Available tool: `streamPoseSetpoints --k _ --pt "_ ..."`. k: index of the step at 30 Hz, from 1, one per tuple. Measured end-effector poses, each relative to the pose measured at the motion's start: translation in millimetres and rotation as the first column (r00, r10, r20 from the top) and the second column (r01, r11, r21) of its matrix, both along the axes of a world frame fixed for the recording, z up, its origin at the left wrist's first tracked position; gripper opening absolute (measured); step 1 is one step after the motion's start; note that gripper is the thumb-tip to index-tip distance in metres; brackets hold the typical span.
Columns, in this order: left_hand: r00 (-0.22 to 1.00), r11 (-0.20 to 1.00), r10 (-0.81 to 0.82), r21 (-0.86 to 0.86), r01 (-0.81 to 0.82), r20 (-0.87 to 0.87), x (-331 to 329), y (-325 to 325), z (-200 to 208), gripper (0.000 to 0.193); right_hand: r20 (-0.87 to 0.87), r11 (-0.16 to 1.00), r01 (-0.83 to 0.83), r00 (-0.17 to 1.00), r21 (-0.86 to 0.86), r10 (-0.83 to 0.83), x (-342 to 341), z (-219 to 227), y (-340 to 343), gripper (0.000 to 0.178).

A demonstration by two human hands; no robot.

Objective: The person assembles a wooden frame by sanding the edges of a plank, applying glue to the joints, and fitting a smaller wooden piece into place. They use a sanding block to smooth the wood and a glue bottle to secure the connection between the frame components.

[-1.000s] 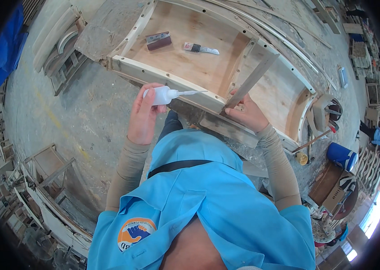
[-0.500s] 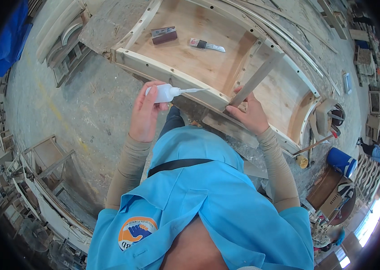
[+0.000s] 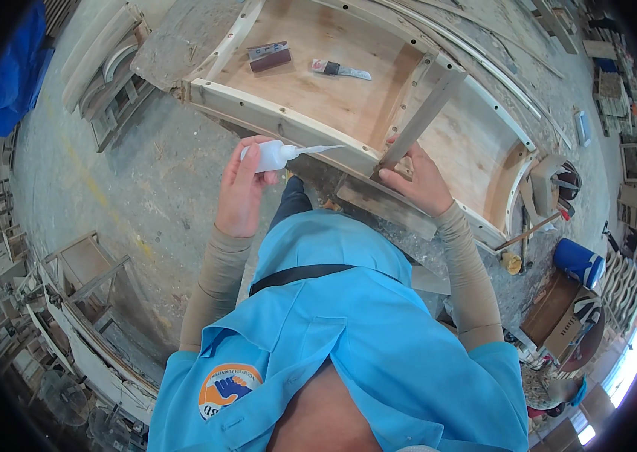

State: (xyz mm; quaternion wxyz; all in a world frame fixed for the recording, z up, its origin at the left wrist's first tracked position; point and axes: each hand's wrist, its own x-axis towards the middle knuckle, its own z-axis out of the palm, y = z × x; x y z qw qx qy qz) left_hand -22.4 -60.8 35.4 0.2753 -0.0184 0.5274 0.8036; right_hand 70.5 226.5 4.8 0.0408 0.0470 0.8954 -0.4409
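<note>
My left hand point(image 3: 244, 184) is closed around a white squeeze bottle point(image 3: 264, 156). The bottle lies sideways, its long thin nozzle pointing right, over the near rail of a curved wooden frame point(image 3: 288, 129). My right hand point(image 3: 422, 183) grips the lower end of a wooden strip point(image 3: 427, 113) at that rail, thumb on the near side; some of its fingers are hidden behind the strip. From there the strip slants up to the right across the frame. Inside the frame, on its plywood panel, lie a brown sandpaper roll point(image 3: 270, 60) and a small tube with a dark band point(image 3: 341, 70).
Curved wooden parts point(image 3: 119, 75) stand at the far left. A wooden chair-like frame point(image 3: 88, 279) is at the lower left. To the right are a blue cylindrical container point(image 3: 578, 262), a yellow cup point(image 3: 512, 262) and a red-ended tool point(image 3: 563, 214). Long strips point(image 3: 495, 68) lie beyond the frame.
The frame and the things in it sit slightly farther left and up in the view. Both hands keep their holds, and the bottle's nozzle has shifted slightly left.
</note>
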Motion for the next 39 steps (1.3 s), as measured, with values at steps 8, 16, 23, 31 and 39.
streamPoseSetpoints --k 8,16,23,31,39 --pt "1.000 1.000 -0.011 -0.009 0.011 0.003 18 3 -8 0.033 -0.090 0.991 0.082 0.993 0.106 -0.072 5 -9 -9 0.042" --pt "0.999 0.998 0.054 0.014 -0.054 -0.003 36 12 -3 0.038 -0.019 0.980 0.059 0.998 -0.189 -0.063 8 -4 6 0.046" --pt "0.998 0.998 0.059 0.029 -0.060 0.028 53 18 -11 0.037 -0.211 0.962 0.087 0.967 -0.258 -0.144 -2 -4 -1 0.031" --pt "0.994 0.987 0.105 0.122 -0.103 -0.007 58 24 -18 0.033 -0.236 0.963 0.127 0.954 -0.239 -0.185 5 -12 -2 0.020" --pt "0.957 0.976 0.217 0.059 -0.209 -0.195 3 12 1 0.024 -0.220 0.956 0.158 0.951 -0.248 -0.215 7 -5 -8 0.023"
